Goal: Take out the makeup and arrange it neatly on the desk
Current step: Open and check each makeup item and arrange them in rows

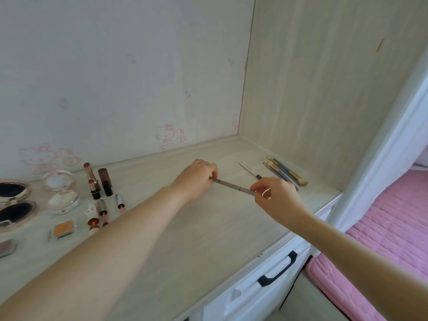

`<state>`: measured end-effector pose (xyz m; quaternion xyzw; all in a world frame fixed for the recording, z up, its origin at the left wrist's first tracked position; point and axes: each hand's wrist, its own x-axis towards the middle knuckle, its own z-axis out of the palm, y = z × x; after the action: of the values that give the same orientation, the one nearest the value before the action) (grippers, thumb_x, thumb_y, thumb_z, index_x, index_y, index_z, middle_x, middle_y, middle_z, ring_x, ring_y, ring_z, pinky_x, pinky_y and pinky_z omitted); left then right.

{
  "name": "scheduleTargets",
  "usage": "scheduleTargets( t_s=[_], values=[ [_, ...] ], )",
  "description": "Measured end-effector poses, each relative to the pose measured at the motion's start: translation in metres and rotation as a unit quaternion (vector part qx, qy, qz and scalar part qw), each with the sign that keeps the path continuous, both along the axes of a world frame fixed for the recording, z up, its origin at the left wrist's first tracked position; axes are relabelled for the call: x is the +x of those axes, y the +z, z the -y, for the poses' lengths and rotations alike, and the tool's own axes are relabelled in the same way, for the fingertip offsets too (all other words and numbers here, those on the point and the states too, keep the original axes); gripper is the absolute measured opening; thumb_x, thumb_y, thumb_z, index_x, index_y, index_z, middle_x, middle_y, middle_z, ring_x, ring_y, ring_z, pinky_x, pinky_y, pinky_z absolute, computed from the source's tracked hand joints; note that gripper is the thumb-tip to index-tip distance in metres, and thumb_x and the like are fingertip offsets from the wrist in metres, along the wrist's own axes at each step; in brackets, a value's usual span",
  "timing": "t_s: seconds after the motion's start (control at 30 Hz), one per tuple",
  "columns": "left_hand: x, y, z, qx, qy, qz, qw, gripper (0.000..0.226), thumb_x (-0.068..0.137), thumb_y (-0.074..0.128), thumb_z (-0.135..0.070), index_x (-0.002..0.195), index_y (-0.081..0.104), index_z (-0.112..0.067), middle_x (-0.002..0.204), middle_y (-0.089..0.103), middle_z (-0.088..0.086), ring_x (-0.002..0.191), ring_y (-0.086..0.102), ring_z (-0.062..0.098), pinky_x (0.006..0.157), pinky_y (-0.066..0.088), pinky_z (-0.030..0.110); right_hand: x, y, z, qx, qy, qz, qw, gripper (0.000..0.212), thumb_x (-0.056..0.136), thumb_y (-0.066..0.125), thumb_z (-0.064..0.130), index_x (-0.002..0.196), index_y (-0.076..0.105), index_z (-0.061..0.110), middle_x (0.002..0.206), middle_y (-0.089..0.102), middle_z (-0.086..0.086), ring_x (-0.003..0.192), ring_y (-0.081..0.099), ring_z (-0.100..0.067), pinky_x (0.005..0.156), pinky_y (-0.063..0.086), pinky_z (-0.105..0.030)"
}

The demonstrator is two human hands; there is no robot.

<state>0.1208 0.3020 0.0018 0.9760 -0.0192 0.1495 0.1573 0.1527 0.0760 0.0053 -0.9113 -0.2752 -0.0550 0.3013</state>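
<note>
There is one view only, from a wide-angle camera on the person's head, looking forward and down across the desk (208, 228) toward the corner where the back wall (115, 77) meets the side panel (324, 89) at upper right. It sits close: both forearms run in from the bottom edge. The pink bed (382, 239) shows at lower right.
</note>
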Motion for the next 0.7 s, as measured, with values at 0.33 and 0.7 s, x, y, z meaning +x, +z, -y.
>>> scheduleTargets(
  t_s=[0.33, 0.7],
  values=[
    [-0.115, 0.037, -0.043, -0.342, 0.037, 0.059, 0.937, 0.021, 0.079, 0.072, -0.001, 0.082, 0.067, -0.022, 0.083, 0.069, -0.004, 0.081, 0.064, 0.005, 0.078, 0.046, 0.010, -0.067, 0.006, -0.035, 0.099, 0.062, -0.105, 0.988, 0.016, 0.086, 0.065, 0.010, 0.092, 0.068, 0.025, 0.088, 0.067, 0.010, 0.072, 0.064, -0.004, 0.049, 0.043, -0.007],
    [-0.215, 0.043, -0.051, -0.676, 0.019, 0.114, 0.728, 0.015, 0.094, 0.053, -0.002, 0.105, 0.061, 0.003, 0.088, 0.068, 0.013, 0.094, 0.070, 0.033, 0.078, 0.059, 0.034, -0.161, 0.019, -0.109, 0.162, 0.164, -0.212, 0.950, 0.019, 0.074, 0.073, 0.003, 0.084, 0.070, 0.020, 0.079, 0.073, 0.000, 0.070, 0.072, -0.015, 0.074, 0.058, -0.037]
  ],
)
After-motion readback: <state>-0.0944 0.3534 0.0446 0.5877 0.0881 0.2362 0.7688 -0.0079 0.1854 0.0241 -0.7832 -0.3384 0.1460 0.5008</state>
